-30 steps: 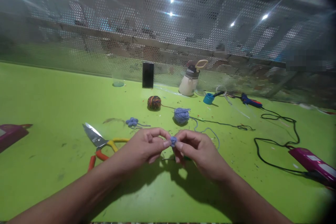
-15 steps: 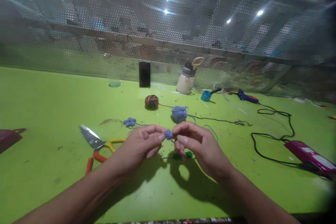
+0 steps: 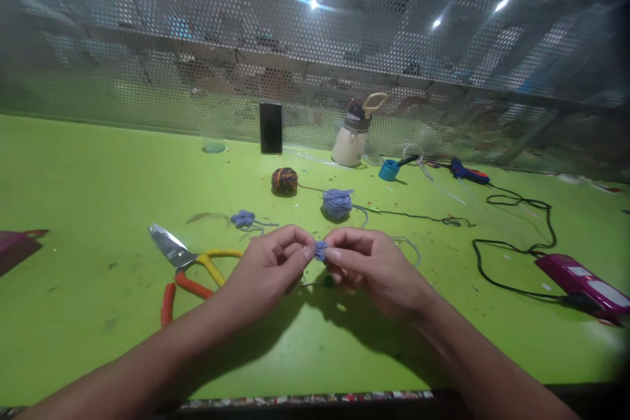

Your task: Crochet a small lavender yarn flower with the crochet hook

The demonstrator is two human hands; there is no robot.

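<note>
A small piece of blue-purple crochet (image 3: 321, 250) is pinched between my two hands above the green table. My left hand (image 3: 278, 262) grips its left edge with thumb and fingertips. On its right edge, my right hand (image 3: 377, 269) does the same. Below the hands lies a thin hook with a green handle (image 3: 329, 281), mostly hidden by my right hand. Behind them sits a ball of blue-purple yarn (image 3: 337, 203), its strand running toward my right hand. A finished-looking crochet flower (image 3: 243, 218) with loose tails rests beyond my left hand.
Scissors (image 3: 209, 269) with yellow and orange handles lie beside my left forearm. Farther back stand a multicoloured yarn ball (image 3: 284, 180), a dark phone-like slab (image 3: 271, 128), a bottle (image 3: 350, 141) and a blue pot (image 3: 389, 170). A magenta device (image 3: 581, 283) with a black cord lies right.
The fingers of my right hand have closed in more around the crochet piece, covering more of the green handle. The view has tilted slightly downward.
</note>
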